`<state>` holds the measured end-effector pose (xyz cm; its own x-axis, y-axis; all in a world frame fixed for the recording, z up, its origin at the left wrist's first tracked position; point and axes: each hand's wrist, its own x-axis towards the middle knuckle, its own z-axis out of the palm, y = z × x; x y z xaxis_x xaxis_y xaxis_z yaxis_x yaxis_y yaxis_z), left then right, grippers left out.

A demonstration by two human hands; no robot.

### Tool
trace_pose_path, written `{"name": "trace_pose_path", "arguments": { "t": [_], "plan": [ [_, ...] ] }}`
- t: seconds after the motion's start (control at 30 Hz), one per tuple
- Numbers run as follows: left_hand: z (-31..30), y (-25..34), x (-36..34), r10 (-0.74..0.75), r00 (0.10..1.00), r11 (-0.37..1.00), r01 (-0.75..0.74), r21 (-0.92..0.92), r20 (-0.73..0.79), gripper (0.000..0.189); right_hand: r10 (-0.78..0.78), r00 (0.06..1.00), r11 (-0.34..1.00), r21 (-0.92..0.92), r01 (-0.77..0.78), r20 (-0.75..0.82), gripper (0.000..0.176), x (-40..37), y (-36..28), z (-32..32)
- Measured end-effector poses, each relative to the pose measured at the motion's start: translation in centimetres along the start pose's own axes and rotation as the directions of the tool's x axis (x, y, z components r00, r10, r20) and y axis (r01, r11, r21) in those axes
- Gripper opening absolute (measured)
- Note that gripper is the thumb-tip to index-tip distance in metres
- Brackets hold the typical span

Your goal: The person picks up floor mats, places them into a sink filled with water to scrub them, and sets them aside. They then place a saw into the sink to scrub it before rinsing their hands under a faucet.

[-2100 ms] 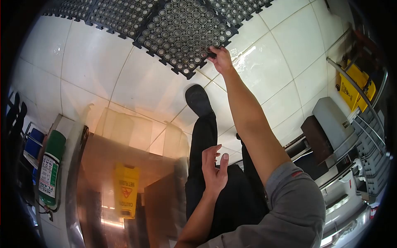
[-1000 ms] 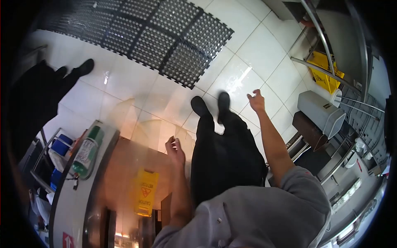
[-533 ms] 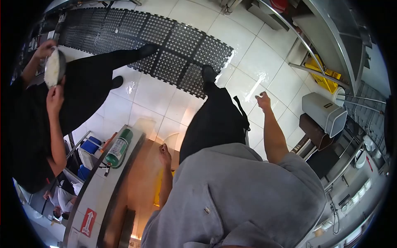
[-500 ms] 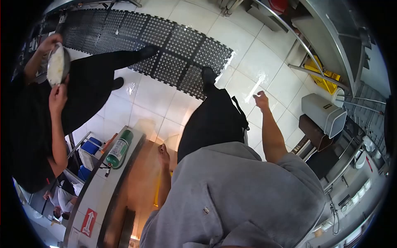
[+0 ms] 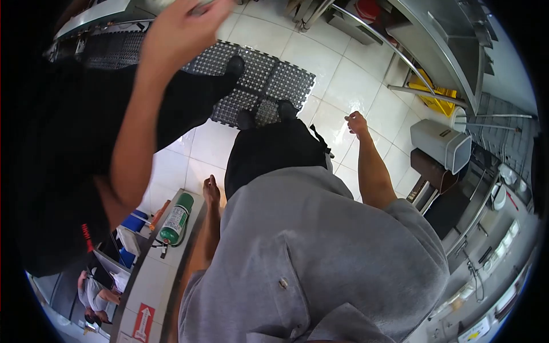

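Note:
My left hand (image 5: 211, 190) hangs low beside my black apron (image 5: 274, 150), its fingers loosely bent and a little apart, with nothing seen in it. Out to the other side, my right hand (image 5: 355, 123) is over the white tile floor (image 5: 329, 71). Its fingers are half curled and a little apart; I see no object in them. Neither hand touches anything. Close on my left, a co-worker's bare forearm and hand (image 5: 177, 43) are raised near the camera. A pale bowl (image 5: 200, 7) at that hand is mostly cut off by the top edge.
A black rubber mat (image 5: 251, 77) lies under my feet. A green cylinder (image 5: 176, 218) lies on a tiled ledge (image 5: 150, 286) at the left. A metal counter (image 5: 440, 51), a grey bin (image 5: 441, 146) and yellow equipment (image 5: 437, 98) stand at the right.
The co-worker has come much closer on my left, and the bowl has risen to the top edge. I have stepped forward on the mat. My left hand has swung slightly forward.

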<state>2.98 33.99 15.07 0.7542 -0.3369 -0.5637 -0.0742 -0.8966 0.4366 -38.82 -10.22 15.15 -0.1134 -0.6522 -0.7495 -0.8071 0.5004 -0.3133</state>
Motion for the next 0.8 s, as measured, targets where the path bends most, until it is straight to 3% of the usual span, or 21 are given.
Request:
{"name": "trace_pose_path", "arguments": {
  "t": [0.07,0.1,0.13,0.23,0.33,0.4,0.43,0.47,0.53,0.57,0.6,0.67,0.8],
  "plan": [
    [-2.2,2.4,1.8,-0.051,0.998,0.999,0.051,-0.015,0.048,0.052,0.016,0.999,1.000,0.013,-0.015,-0.035,0.029,-1.1,-0.3,1.1],
    [-3.3,2.6,2.9,0.039,0.999,0.997,-0.037,-0.062,0.037,0.057,0.022,0.999,1.000,0.002,-0.022,-0.035,0.029,-1.6,-0.2,2.0],
    [-4.4,3.0,4.2,0.001,0.999,0.999,0.000,-0.036,0.041,0.056,0.025,0.999,1.000,-0.006,-0.025,-0.036,0.028,-1.9,-0.5,2.7],
    [-6.3,-1.1,9.5,0.030,0.998,0.987,-0.022,-0.162,0.052,0.052,0.039,0.998,0.999,0.005,-0.039,-0.043,0.026,-3.4,-1.6,5.2],
    [-8.7,-1.4,12.6,0.243,0.970,0.965,-0.242,-0.098,0.003,0.041,0.073,0.997,0.997,0.031,-0.072,-0.031,0.027,-5.0,-1.3,7.6],
    [-8.5,-3.0,14.8,0.029,0.994,0.981,-0.008,-0.192,0.105,0.042,-0.066,0.998,0.977,-0.206,0.062,-0.013,0.030,-3.7,0.3,8.5],
    [-7.3,-1.3,14.9,0.064,0.991,0.982,-0.042,-0.182,0.117,0.042,-0.057,0.995,0.998,-0.012,0.056,-0.084,0.033,-5.6,0.7,8.4],
    [-7.2,-0.3,13.3,0.069,0.987,0.988,-0.047,-0.147,0.148,0.046,-0.165,0.984,0.968,-0.202,0.148,-0.069,0.035,-5.2,2.1,8.2],
    [-6.7,1.3,8.8,0.065,0.972,0.997,-0.051,-0.066,0.227,0.054,0.063,0.997,0.998,0.033,-0.061,-0.051,0.033,-7.6,5.2,7.9],
    [-5.7,1.6,8.1,0.019,0.955,0.999,-0.031,0.038,0.295,0.057,0.076,0.994,0.997,0.009,-0.076,-0.082,0.033,-8.3,6.6,7.4],
    [-5.4,4.1,6.2,-0.102,0.926,0.994,0.104,0.016,0.363,0.047,0.118,0.988,0.992,0.045,-0.114,-0.095,0.033,-8.9,8.2,7.3],
    [-4.9,7.4,6.7,-0.058,0.909,0.983,-0.019,0.181,0.413,0.047,0.100,0.985,0.995,0.037,-0.095,-0.143,0.033,-8.5,9.8,6.9],
    [-3.6,7.9,10.9,0.130,0.900,0.980,-0.181,0.084,0.417,0.049,0.177,0.971,0.983,0.081,-0.165,-0.163,0.036,-8.7,11.2,7.0]
  ]
}}
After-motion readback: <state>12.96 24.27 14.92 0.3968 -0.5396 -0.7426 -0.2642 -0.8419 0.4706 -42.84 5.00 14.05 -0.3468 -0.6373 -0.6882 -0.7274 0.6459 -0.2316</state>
